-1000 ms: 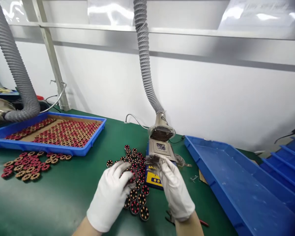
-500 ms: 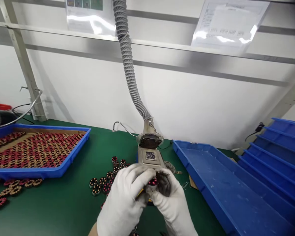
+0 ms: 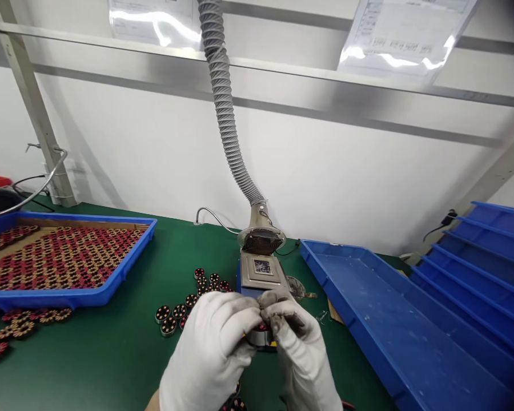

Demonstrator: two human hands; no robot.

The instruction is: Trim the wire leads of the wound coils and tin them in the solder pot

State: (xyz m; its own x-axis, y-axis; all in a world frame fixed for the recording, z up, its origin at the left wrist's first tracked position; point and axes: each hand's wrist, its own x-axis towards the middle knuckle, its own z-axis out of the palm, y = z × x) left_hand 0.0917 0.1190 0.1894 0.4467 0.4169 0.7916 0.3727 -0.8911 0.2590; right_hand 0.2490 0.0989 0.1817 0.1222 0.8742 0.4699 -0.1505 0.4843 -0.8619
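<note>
My left hand [image 3: 216,342], in a white glove, is closed round the left side of a small round motor part [image 3: 260,337] with a silver metal rim and red segments inside. My right hand [image 3: 297,342], in a white glove with darkened fingertips, has its fingers pinched together at the top of this part. Whatever lies between those fingertips is hidden. Just beyond both hands stands a metal heating device [image 3: 263,278] with a square dark window on top. Several similar round parts [image 3: 168,326], black with tan or red segments, lie left of my hands.
At left a blue tray [image 3: 111,291] holds many red and tan toothed rings; more rings [image 3: 21,328] lie before it. A grey hose [image 3: 227,114] comes down to a hood [image 3: 261,237] behind the device. A blue tray [image 3: 368,308] and stacked blue trays [image 3: 475,285] stand at right.
My right fingers have moved from the side of the round part to its top, pinching together. The part now shows its silver rim lower between my hands. The view has shifted slightly.
</note>
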